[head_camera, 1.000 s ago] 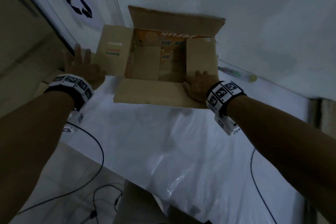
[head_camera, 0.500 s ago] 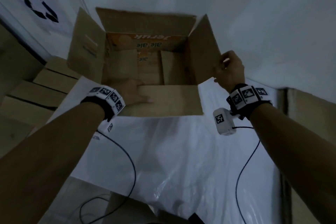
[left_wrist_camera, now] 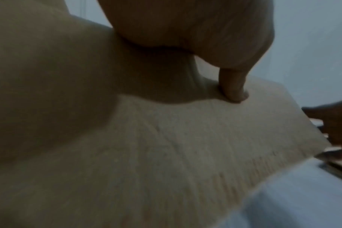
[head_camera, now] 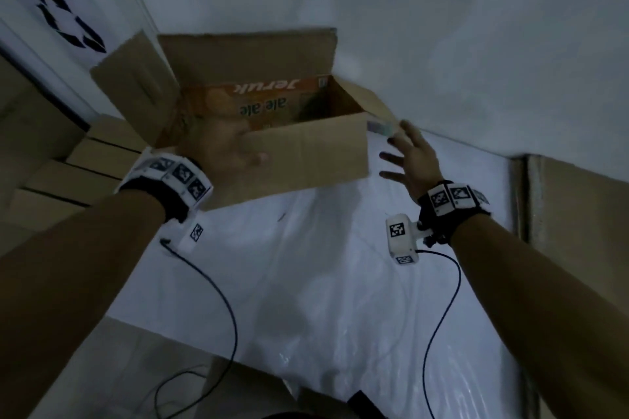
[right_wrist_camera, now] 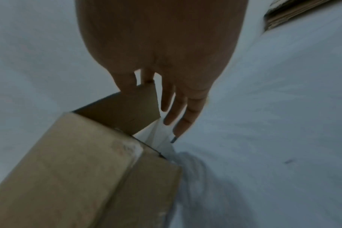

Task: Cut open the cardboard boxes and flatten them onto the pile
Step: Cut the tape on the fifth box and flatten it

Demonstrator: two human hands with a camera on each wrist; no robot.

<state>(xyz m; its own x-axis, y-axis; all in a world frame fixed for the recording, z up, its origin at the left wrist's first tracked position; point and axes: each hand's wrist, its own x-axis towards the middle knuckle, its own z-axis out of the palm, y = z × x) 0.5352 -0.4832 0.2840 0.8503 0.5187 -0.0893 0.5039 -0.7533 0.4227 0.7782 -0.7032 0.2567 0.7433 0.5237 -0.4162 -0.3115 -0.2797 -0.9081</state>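
Left hand (head_camera: 228, 150): grips the near flap of the cardboard box (head_camera: 306, 153). Thumb lies on the flap's outer face, seen in the left wrist view; the other fingers go over the top edge and are hidden.

Right hand (head_camera: 413, 160): unclenched, fingers spread and straight, holding nothing. It hovers just beside the box's right corner. In the right wrist view the fingers (right_wrist_camera: 187, 112) point down past the short right flap; whether they touch it cannot be told.

Cardboard box: brown, top open, four flaps up or splayed. Stands on the white plastic-covered tabletop (head_camera: 323, 282), close to the back wall. Inner far wall carries orange print reading "Jeruk" and "ale ale", upside down from the head view. Left flap leans outward; rear flap stands upright.

Flattened cardboard pile (head_camera: 68, 160): stacked brown sheets, left of the tabletop. White panel with black recycling symbol (head_camera: 61, 13) behind it.
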